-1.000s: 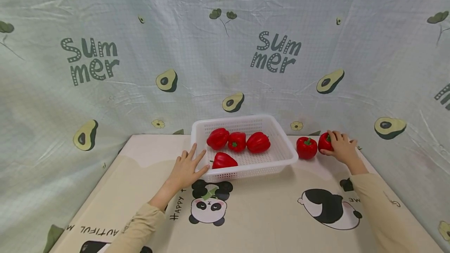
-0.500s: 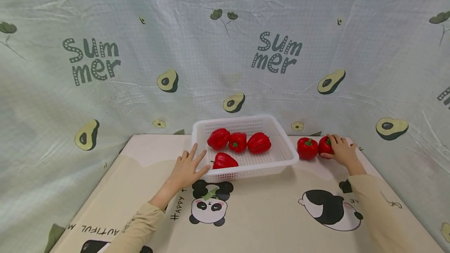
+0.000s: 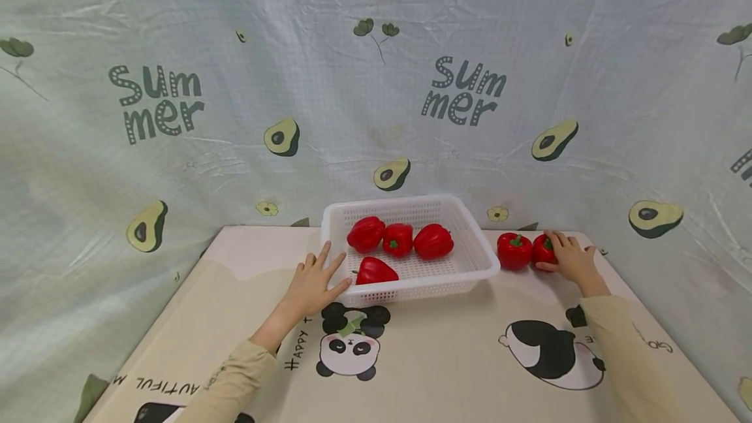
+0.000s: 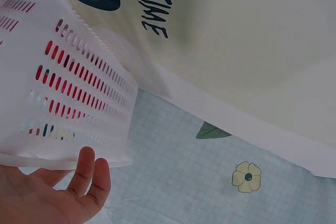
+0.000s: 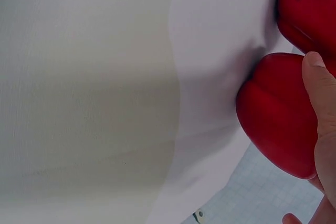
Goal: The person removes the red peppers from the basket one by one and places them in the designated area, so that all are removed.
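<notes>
In the head view my left hand [image 3: 310,284] rests on the left rim of a white plastic basket [image 3: 482,273], its fingers spread and fairly straight. In the left wrist view, fingers [image 4: 84,174] lie against that rim. Inside the basket, red bell peppers [image 3: 433,241] form a row, with one bell pepper [image 3: 376,271] in front. At the table's back right, my right hand [image 3: 574,260] grips a red bell pepper [image 5: 278,116] from its right side, thumb on the near side. Another red bell pepper [image 3: 514,251] stands upright just left of it, green stem up.
A panda-print cloth [image 3: 440,358] covers the table. Behind it hangs a pale curtain [image 3: 329,149] printed with avocados, close to the table's back edge. The basket's right wall is near the left of the two peppers on the table.
My right hand and the pepper in it have shifted slightly lower in the head view, level with the neighbouring pepper. The left hand and the basket stay put.
</notes>
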Available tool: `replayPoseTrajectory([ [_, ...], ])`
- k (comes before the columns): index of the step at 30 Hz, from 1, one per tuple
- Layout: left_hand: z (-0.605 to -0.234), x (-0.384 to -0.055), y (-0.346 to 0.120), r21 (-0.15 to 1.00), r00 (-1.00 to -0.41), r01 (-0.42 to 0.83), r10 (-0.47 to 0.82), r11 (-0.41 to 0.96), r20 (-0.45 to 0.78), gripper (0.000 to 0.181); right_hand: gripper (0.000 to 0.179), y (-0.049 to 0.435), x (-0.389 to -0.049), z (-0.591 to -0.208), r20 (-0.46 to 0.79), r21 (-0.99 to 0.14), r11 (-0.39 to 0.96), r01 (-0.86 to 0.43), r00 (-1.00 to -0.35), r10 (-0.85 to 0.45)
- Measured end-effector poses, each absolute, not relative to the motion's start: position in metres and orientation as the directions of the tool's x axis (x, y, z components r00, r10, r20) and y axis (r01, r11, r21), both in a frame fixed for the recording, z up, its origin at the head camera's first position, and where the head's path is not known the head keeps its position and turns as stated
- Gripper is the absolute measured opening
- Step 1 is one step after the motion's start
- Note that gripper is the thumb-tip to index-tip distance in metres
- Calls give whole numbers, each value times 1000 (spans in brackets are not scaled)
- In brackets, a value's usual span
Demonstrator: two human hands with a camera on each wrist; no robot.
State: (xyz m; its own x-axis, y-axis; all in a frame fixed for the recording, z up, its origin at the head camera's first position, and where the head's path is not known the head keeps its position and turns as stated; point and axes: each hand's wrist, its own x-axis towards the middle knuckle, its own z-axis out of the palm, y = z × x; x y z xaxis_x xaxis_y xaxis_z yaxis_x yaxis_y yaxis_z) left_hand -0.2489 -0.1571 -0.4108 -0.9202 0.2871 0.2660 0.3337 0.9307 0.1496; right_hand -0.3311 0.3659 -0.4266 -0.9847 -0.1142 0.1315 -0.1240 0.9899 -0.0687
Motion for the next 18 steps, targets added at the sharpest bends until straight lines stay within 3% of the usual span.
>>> replayPoseTrajectory([
  [11,-413,-247,-159,186,-897,371,299,910,325,60,75,364,-329,-425,166,-15,987,-160,-974,-156],
  [18,-418,-249,-160,169,-883,383,306,908,356,62,77,366,-329,-428,146,-39,990,-137,-981,-130],
])
